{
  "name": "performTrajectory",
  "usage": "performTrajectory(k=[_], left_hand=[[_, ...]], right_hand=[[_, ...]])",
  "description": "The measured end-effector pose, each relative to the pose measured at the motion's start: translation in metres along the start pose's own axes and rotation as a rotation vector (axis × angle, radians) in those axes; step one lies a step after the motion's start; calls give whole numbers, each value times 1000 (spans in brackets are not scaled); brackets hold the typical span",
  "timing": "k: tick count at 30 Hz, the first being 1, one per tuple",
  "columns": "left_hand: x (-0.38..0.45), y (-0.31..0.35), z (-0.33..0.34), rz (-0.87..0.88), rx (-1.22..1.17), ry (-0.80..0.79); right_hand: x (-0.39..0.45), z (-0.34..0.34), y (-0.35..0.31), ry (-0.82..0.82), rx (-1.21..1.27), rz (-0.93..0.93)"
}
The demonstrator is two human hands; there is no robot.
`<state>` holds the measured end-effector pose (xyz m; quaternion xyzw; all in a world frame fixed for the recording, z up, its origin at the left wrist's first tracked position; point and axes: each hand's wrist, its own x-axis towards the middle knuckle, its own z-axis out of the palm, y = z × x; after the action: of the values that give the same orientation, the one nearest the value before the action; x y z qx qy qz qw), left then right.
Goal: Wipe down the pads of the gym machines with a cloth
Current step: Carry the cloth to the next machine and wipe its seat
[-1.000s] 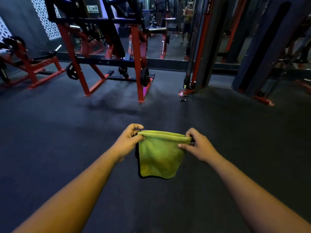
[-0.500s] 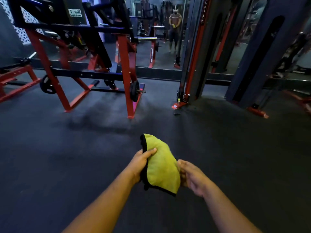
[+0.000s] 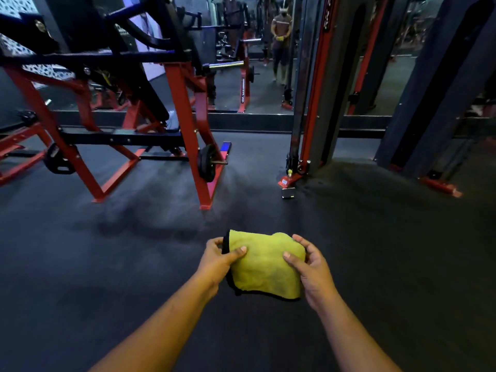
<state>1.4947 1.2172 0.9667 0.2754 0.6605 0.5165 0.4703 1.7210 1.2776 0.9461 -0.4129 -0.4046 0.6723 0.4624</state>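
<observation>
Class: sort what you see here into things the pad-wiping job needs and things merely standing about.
Needed: yellow-green cloth, gripped by left hand and right hand; red-framed machine, whose pads want wiping.

Standing about: weight plate, cable tower, wall mirror.

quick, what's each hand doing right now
Left hand: grips the left edge of the yellow cloth.
Right hand: grips the cloth's right edge.

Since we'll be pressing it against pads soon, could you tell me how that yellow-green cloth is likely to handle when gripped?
The cloth is probably floppy: it bulges and sags between the left hand and right hand. It seems light, held by fingertips and thumbs. Its fuzzy surface likely resists slipping.
</observation>
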Motion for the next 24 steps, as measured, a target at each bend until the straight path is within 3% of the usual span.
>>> performTrajectory(k=[5,9,14,24], left_hand=[[93,39,26,82,-20,2],[165,54,29,192,155,-24],[286,83,23,316,321,-39],[522,172,26,299,604,-153]], right_hand=[[118,4,-30,-48,-110,6],[206,19,-42,-102,-259,-37],[322,47,-52,-29,-194,-51],[523,92,-79,22,-271,-10]])
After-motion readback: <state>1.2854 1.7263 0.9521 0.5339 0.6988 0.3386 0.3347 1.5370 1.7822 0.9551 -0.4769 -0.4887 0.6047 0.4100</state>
